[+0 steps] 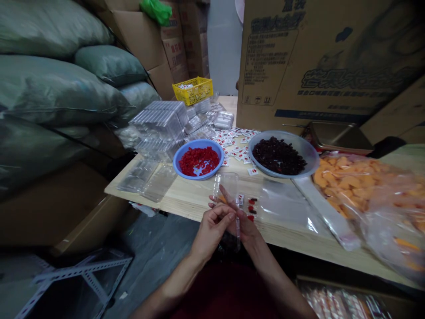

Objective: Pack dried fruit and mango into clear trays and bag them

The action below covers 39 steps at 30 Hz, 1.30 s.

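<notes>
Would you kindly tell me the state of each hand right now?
Left hand: closed in a pinch; what it grips cannot be told.
Right hand: holding a clear plastic tray.

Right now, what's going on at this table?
Someone is handling a clear plastic case at the near edge of the table. The right hand holds it from behind; the left hand is in front, its grip unclear. Beyond sit a blue bowl of red pieces and a pale bowl of dark pieces.
</notes>
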Available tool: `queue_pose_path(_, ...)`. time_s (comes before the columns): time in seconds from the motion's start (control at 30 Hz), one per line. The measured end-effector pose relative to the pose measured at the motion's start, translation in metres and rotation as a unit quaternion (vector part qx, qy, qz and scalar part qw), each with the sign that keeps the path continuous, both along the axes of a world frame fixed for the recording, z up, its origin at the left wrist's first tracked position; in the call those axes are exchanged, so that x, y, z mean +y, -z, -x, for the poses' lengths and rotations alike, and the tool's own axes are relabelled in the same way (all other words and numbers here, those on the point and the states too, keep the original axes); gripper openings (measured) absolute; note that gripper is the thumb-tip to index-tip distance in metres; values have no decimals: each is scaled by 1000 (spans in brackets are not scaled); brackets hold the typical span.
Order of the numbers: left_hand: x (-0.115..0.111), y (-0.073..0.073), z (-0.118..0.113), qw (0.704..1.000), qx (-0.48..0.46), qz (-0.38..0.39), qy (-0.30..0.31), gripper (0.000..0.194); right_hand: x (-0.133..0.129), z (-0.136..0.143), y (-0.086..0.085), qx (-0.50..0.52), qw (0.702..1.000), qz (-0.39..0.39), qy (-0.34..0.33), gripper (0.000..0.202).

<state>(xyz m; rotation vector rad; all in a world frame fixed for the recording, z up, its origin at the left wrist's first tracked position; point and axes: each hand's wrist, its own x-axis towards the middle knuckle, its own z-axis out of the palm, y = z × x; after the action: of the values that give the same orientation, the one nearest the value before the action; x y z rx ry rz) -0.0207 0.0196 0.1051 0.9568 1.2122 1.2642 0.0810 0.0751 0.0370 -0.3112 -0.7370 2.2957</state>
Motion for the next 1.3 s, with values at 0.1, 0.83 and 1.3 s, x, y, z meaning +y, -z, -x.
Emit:
queue_pose_path(0.1,-1,0,1,1000,3,3,-1,23,0,0,-2,-13,1000,-4,6,97)
queue_pose_path(0.83,-4,-10,-1,987,153,-53,-24,18,-5,3,-4,-16,1000,-21,-2,93)
queue_pose_path(1.3,-28,-71,146,775,513,-146,-340,4,12,4,7,-61,995,59,43,111)
